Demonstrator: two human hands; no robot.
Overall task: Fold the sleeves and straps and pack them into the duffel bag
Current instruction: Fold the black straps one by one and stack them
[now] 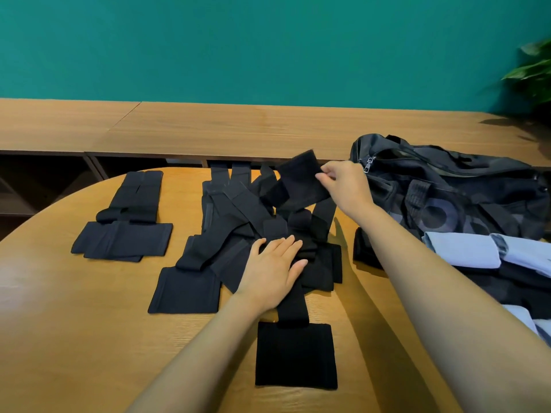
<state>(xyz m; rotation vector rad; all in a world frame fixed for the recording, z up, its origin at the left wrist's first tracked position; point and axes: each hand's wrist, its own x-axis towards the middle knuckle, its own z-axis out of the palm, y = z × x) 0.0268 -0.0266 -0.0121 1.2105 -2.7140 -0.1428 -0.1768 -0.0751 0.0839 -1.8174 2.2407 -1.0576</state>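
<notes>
A heap of black sleeves and straps (238, 222) lies in the middle of the wooden table (74, 338). My left hand (272, 271) rests flat with straight fingers on the heap's near side. My right hand (343, 184) pinches the edge of a black sleeve pad (298, 181), lifted and tilted above the heap's far end. One strap with a square pad (295, 354) runs toward me. A folded black set (128, 225) lies apart at the left. The black duffel bag (447, 189) lies at the right, its zipper near my right hand.
Light blue folded cloth (465, 251) and dark fabric lie at the right, in front of the bag. A small black piece (362, 248) sits under my right forearm. A long wooden shelf (238, 126) runs behind the table against a green wall. A plant (533, 70) stands at the far right.
</notes>
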